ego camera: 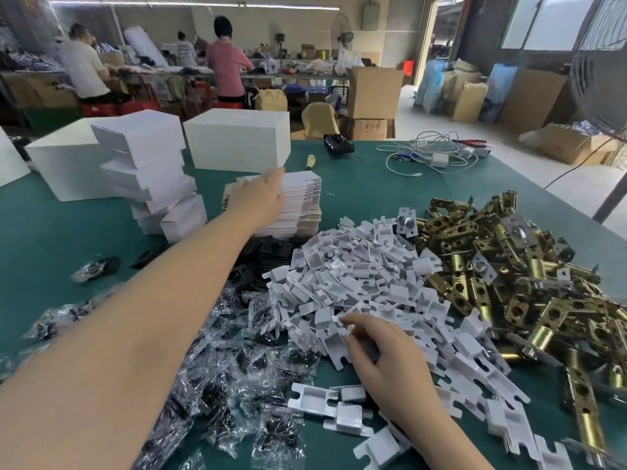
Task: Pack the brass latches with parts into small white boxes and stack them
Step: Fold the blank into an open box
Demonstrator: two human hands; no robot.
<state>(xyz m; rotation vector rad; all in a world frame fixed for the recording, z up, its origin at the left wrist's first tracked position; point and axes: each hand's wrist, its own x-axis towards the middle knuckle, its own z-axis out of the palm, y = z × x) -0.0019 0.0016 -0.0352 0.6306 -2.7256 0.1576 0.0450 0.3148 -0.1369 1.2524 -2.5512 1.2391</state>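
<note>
A heap of brass latches (509,273) lies at the right of the green table (373,178). Beside it, in the middle, is a pile of white plastic parts (356,279). Clear bags of black screws (237,374) are spread at the lower left. My left hand (261,195) reaches far across and rests on top of a stack of flat white box blanks (298,212), fingers on the top sheets. My right hand (383,357) lies on the near edge of the white pile, fingertips pinching a white plastic part (334,337). A leaning stack of folded small white boxes (152,178) stands left.
Large white cartons (237,140) stand at the table's far side. Black plates (268,256) lie under the blanks. White cables (431,157) and a black device (337,144) sit at the far right. People work at benches beyond; cardboard boxes line the floor.
</note>
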